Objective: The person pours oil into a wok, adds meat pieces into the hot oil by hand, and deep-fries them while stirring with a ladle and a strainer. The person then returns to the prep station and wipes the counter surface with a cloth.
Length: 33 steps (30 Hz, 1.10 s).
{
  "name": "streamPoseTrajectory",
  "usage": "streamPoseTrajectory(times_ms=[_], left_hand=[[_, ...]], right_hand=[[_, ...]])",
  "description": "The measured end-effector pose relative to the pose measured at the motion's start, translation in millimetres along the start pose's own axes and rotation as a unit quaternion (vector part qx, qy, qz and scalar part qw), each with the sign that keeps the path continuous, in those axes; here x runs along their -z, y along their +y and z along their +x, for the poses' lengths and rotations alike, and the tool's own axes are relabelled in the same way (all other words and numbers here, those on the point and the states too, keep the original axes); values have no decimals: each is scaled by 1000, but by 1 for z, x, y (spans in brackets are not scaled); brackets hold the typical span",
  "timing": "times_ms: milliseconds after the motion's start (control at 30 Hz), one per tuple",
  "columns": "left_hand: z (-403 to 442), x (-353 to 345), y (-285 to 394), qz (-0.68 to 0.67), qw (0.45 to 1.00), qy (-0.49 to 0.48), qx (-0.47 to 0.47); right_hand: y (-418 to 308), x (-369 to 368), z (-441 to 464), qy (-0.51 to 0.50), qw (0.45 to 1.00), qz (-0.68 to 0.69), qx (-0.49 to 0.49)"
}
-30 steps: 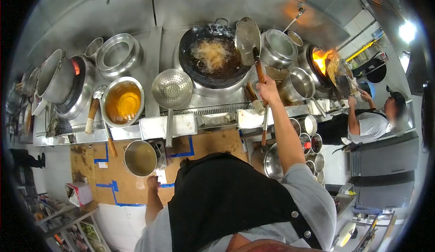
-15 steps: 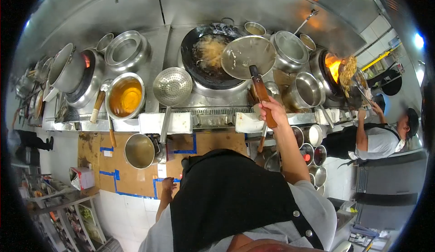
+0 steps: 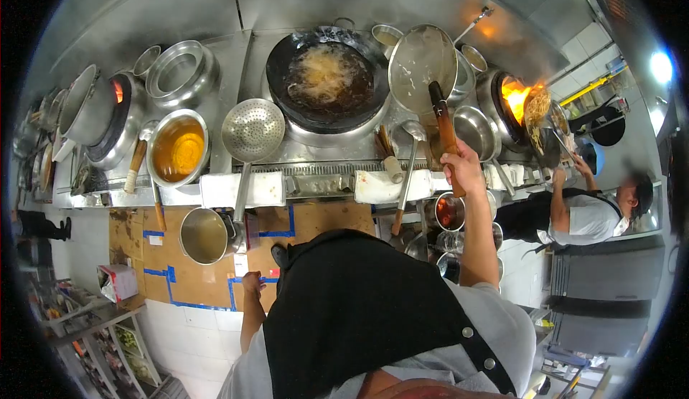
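My right hand [image 3: 463, 170] is wrapped round the wooden handle of a wide mesh strainer [image 3: 415, 65]. The strainer is raised to the right of a black wok [image 3: 283, 101], its mesh partly in front of a metal pot [image 3: 465, 76]. Pale food [image 3: 324, 71] bubbles in dark liquid in the wok. My left hand [image 3: 252, 282] hangs low beside my apron, fingers curled in, with nothing visible in it. Nearest to it is a pot of cloudy liquid [image 3: 203, 235]. A perforated ladle [image 3: 252, 130] lies left of the wok.
A bowl of orange liquid [image 3: 178, 148] stands left on the counter. A brush [image 3: 388, 156] and a long-handled ladle [image 3: 412, 151] rest at the front. On the right, a co-worker [image 3: 585, 212] handles a wok near open flame [image 3: 514, 99]. Folded cloths [image 3: 242, 189] line the edge.
My right hand has carried the strainer rightward, off the wok's edge, so the wok's right side now shows. My left hand has its fingers drawn in more. The view has shifted slightly.
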<state>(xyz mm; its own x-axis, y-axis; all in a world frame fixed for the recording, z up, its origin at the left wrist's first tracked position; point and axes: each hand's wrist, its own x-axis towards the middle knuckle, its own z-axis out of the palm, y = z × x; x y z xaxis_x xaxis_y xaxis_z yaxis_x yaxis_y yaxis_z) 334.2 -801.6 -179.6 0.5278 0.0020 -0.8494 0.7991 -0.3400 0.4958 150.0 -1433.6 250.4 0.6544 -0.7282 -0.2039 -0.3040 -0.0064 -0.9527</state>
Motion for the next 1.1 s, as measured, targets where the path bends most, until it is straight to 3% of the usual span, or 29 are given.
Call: streamPoseTrajectory(times_ms=[67,200,300,367,400,467,533,567,633,767,867,967,1033,1100], left_hand=[[0,10,-16,12,1000,1,21],[2,32,-50,252,961,-45,-104],[7,43,-63,335,928,-80,-143],[17,49,-60,360,915,-98,-155],[24,53,-54,363,913,-104,-157],[44,61,-39,327,928,-105,-144],[62,70,-17,228,965,-92,-95],[78,72,-3,92,993,-67,-24],[96,78,31,0,999,-42,9],[84,99,88,58,996,-45,-60],[75,110,108,85,994,-12,-73],[104,134,89,29,998,-50,13],[109,139,69,157,987,-33,23],[111,146,48,181,982,-38,35]], right_hand=[[0,-9,-10,29,999,9,-19],[16,-25,-38,73,996,45,-14],[38,-37,-54,98,994,8,-37],[61,-48,-54,109,981,-96,-129],[101,-47,-39,107,971,-194,-94],[107,-68,-38,105,952,-285,-28],[100,-74,-45,124,956,-264,-38],[97,-77,-50,134,957,-255,-47],[95,-89,-57,145,956,-244,-69],[106,-105,-51,138,960,-224,-95],[97,-111,-57,187,967,-171,-38],[63,-115,-80,210,976,-35,-53],[73,-87,-79,179,983,20,-18],[53,-77,-87,208,971,113,-20]])
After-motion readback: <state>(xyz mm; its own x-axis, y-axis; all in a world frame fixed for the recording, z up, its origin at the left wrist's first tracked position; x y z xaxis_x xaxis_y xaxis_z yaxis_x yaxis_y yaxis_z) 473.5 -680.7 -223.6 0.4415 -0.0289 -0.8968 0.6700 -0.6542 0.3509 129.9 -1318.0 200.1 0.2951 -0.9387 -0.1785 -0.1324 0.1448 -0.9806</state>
